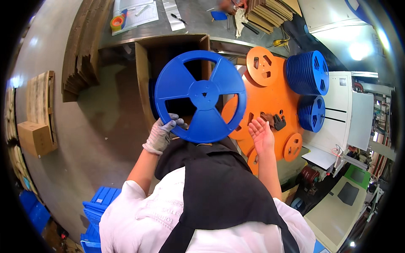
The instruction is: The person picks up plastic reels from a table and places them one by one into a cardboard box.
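head | left fisheye on wearer's head | faces steeply down | near above hands (159, 137), wide out to floor (93, 147)

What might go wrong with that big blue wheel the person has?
It might tip or slip: only the gloved left hand grips the blue reel, low on one side of its rim, while the right hand is open and off it. It could also bump the open cardboard box, whose opening it partly covers in this view.
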{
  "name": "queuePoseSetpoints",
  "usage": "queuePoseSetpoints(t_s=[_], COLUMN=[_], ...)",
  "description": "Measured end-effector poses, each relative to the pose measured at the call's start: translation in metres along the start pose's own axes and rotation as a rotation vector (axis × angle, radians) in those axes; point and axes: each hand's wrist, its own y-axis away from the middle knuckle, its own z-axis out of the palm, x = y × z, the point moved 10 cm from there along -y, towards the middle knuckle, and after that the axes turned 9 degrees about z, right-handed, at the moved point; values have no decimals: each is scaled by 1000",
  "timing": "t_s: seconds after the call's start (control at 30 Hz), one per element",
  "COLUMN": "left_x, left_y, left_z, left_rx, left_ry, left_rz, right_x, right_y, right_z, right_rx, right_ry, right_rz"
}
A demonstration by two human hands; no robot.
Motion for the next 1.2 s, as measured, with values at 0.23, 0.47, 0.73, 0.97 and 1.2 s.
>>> queuePoseSetpoints(t_s=[0.23,0.47,0.73,0.97,1.2], left_x=[21,30,-6,-36,-116], left_y=[-38,-127,-194,-178,-112], left_z=[-100,-128,-137,-148,-160], left_rx=[304,473,376,406,227], left_ry=[-466,-1118,-1164,-1240,-1298], left_rz=[257,312,284,-78,-131], right_x=[49,54,49,50,42], right_y=[-1,-1,4,-4,-33], right_z=[-39,-36,-40,-46,-78], right_rx=[68,39,69,76,60], right_ry=[13,47,44,45,49], right_rz=[83,108,127,158,197])
